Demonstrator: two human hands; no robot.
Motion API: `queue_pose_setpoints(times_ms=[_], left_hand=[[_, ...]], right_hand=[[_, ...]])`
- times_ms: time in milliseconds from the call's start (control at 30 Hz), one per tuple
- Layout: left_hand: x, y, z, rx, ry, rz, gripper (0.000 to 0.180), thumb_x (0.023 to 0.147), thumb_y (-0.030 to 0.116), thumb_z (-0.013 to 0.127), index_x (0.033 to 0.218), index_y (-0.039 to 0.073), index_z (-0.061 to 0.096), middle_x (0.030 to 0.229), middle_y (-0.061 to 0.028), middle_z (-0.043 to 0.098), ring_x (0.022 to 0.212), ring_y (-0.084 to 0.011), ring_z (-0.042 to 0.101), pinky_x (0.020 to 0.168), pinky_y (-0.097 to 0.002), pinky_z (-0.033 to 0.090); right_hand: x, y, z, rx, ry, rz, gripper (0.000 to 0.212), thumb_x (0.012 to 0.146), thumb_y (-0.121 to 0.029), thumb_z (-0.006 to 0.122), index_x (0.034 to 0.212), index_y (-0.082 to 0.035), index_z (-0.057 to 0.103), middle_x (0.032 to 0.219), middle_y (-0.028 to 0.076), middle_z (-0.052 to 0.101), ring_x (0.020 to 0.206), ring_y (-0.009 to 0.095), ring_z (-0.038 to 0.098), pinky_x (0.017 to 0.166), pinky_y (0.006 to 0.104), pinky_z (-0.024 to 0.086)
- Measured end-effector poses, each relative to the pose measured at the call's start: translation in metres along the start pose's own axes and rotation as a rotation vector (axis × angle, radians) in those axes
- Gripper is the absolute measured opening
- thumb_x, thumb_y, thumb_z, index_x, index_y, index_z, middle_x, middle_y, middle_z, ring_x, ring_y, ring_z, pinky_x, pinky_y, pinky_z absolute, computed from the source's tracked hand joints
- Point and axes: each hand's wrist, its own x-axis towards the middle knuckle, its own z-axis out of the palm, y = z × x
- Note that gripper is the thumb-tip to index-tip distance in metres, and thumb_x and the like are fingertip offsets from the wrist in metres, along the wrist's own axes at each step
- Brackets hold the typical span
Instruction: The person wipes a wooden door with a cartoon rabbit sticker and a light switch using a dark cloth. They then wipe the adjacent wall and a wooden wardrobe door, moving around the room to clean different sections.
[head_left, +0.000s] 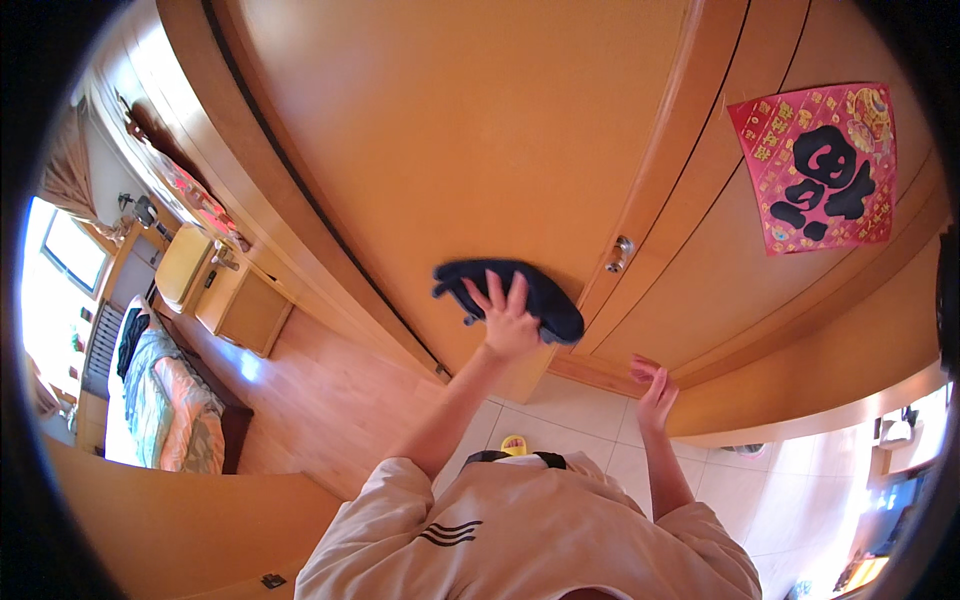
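My left hand [510, 322] presses a dark blue cloth [550, 295] against the lower part of a wooden door [480, 130]. Its fingers are spread across the cloth, which bunches out on both sides of the hand. Off to the right, my right hand [655, 390] is raised in front of my body, apart from the door. Its fingers are loosely bent and parted, and I see nothing in them.
A metal door handle [620, 253] sits right of the cloth. Farther right, a red poster [825, 170] with black characters hangs on a wooden panel. Leftward lie a bed [180, 400] and a wooden cabinet [245, 308]. Pale tiles [590, 405] meet a wood floor [330, 385].
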Motion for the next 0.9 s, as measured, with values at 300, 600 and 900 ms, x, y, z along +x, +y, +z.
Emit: queue_pose_setpoints(times_ms=[300,600,900], left_hand=[[0.147,-0.064,-0.061,-0.204,0.574,-0.572,0.086,0.084,0.044,0.048,0.149,-0.003,0.016,0.156,-0.0271,0.009,0.143,-0.049,0.002,0.111,-0.0625,0.001],[0.183,-0.003,-0.079,-0.034,0.243,-0.098,0.06,0.081,0.06,0.05,0.104,0.005,0.06,0.148,-0.0258,0.031,0.138,-0.0581,0.01,0.103,-0.0745,-0.003],[0.071,-0.024,-0.041,-0.089,0.125,-0.126,0.043,0.074,0.032,0.057,0.104,0.002,0.05,0.144,-0.0297,0.028,0.138,-0.0554,0.01,0.103,-0.0755,-0.001]], right_hand=[[0.007,0.014,-0.005,0.002,0.042,-0.02,0.05,0.104,-0.025,0.031,0.086,0.004,0.068,0.098,0.014,0.071,0.071,0.019,0.067,0.062,0.0282,0.051],[0.006,0.008,0.002,0.031,0.005,0.011,0.052,0.104,-0.029,0.031,0.087,0.003,0.069,0.097,0.013,0.071,0.071,0.018,0.066,0.062,0.0292,0.05],[-0.009,0.014,0.006,0.077,0.009,0.062,0.049,0.104,-0.025,0.031,0.091,0.004,0.067,0.098,0.014,0.071,0.073,0.017,0.065,0.065,0.0291,0.05]])
